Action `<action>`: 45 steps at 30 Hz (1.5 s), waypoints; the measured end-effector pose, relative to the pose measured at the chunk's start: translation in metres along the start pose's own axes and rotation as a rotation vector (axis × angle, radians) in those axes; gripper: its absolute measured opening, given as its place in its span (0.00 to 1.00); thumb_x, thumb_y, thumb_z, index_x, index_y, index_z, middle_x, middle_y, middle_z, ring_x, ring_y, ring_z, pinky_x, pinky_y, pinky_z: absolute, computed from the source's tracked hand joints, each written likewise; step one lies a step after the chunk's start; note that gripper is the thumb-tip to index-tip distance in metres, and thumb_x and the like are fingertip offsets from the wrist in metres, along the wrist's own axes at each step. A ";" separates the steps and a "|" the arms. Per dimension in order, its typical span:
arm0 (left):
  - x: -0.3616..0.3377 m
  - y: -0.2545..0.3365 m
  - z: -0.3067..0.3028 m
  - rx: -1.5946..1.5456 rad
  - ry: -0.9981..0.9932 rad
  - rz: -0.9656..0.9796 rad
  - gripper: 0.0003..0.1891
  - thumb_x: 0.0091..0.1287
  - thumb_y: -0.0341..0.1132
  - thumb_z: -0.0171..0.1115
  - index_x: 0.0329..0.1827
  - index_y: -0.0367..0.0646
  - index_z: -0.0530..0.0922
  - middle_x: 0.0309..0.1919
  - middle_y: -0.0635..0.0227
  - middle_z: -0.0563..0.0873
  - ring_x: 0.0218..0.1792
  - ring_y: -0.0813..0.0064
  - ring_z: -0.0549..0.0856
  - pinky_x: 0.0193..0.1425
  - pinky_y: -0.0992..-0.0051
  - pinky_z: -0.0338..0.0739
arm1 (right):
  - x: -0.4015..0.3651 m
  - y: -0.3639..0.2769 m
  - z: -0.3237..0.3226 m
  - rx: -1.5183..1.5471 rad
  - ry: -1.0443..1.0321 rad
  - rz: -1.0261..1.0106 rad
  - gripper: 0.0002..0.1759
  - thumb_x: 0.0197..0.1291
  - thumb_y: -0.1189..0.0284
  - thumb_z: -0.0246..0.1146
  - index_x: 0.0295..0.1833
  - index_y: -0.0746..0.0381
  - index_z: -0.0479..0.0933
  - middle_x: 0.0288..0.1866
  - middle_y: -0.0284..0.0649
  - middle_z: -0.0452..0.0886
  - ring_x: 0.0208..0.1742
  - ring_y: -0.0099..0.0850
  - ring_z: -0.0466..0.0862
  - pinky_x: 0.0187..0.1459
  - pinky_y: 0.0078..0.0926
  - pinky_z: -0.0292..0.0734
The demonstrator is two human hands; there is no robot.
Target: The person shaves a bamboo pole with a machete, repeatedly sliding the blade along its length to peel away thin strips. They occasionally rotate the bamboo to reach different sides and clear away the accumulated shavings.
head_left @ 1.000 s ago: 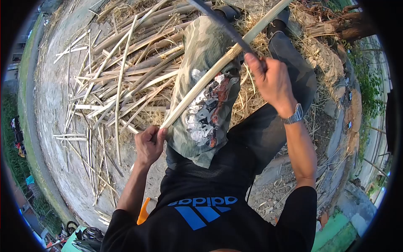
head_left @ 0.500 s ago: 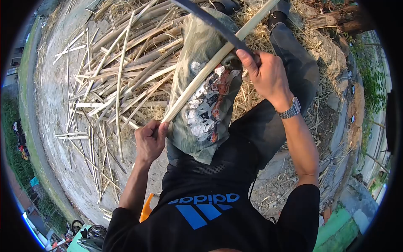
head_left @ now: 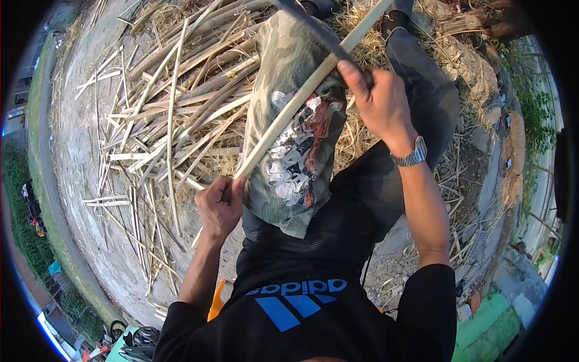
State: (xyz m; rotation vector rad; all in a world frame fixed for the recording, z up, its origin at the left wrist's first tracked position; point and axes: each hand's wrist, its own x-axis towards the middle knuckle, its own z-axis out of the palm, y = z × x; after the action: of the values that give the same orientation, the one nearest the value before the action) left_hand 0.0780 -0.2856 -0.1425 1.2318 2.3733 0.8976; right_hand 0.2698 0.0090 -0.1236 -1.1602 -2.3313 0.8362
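Higher up the bamboo strip (head_left: 289, 116) now, right hand (head_left: 380, 102) clenches the knife (head_left: 315, 31); left hand (head_left: 220, 208) fingers clamp the strip's lower end.

Outdoors, soft warm daylight. Pale concrete slab (head_left: 78, 145) as ground, stained and rough. Heap of split bamboo strips (head_left: 175, 108) spread over slab, dry straw (head_left: 356, 136) just beside heap. Grey kerb (head_left: 47, 181) along slab's left edge, grass (head_left: 17, 205) beyond it. Right side: bare dirt with rubble (head_left: 476, 169), cut tree trunk (head_left: 488, 24) at top, green shrubs (head_left: 534, 120) further out. Green-painted block (head_left: 488, 320) at lower right.
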 end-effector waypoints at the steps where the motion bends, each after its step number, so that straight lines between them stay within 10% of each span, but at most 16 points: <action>1: -0.005 0.000 0.000 -0.002 0.000 -0.007 0.18 0.71 0.39 0.74 0.26 0.40 0.79 0.11 0.66 0.72 0.12 0.76 0.70 0.19 0.71 0.64 | 0.009 0.003 -0.004 0.042 0.030 0.066 0.45 0.71 0.32 0.56 0.17 0.62 0.74 0.09 0.40 0.71 0.12 0.40 0.77 0.18 0.38 0.69; 17: -0.002 -0.018 -0.014 -0.003 -0.027 -0.003 0.18 0.73 0.39 0.70 0.26 0.38 0.79 0.12 0.69 0.71 0.15 0.81 0.65 0.21 0.73 0.59 | -0.013 -0.013 0.007 -0.124 -0.190 -0.118 0.44 0.64 0.27 0.58 0.22 0.60 0.80 0.13 0.42 0.77 0.19 0.46 0.84 0.23 0.41 0.79; 22: -0.024 -0.035 -0.033 0.059 -0.031 0.005 0.17 0.70 0.36 0.73 0.25 0.37 0.78 0.12 0.65 0.71 0.13 0.76 0.67 0.20 0.71 0.63 | 0.081 0.096 -0.051 -0.182 0.224 0.074 0.48 0.70 0.28 0.51 0.14 0.60 0.72 0.08 0.36 0.71 0.12 0.33 0.77 0.15 0.37 0.64; 29: -0.020 -0.030 -0.032 0.070 0.004 -0.008 0.16 0.68 0.35 0.75 0.25 0.39 0.80 0.12 0.65 0.72 0.13 0.74 0.71 0.21 0.70 0.65 | -0.032 -0.028 0.024 -0.084 -0.177 -0.145 0.43 0.65 0.28 0.58 0.26 0.61 0.81 0.12 0.40 0.76 0.15 0.41 0.81 0.19 0.39 0.75; 39: -0.047 -0.059 -0.031 0.275 0.247 0.209 0.14 0.64 0.36 0.77 0.26 0.44 0.79 0.13 0.69 0.74 0.14 0.67 0.74 0.23 0.68 0.66 | 0.016 0.007 -0.027 -0.107 0.047 -0.002 0.46 0.71 0.32 0.55 0.19 0.66 0.76 0.12 0.47 0.75 0.18 0.48 0.83 0.23 0.42 0.76; 45: -0.044 -0.061 -0.043 0.321 0.263 0.256 0.15 0.64 0.36 0.78 0.26 0.45 0.78 0.13 0.71 0.74 0.14 0.70 0.73 0.22 0.69 0.66 | -0.052 -0.048 0.021 -0.143 -0.207 -0.237 0.41 0.67 0.31 0.60 0.25 0.60 0.82 0.14 0.42 0.81 0.18 0.40 0.85 0.22 0.40 0.80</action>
State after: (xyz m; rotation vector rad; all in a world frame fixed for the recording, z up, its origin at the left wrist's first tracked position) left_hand 0.0431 -0.3647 -0.1505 1.6625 2.6889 0.8156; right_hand 0.2600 -0.0628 -0.1114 -0.8604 -2.6718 0.7445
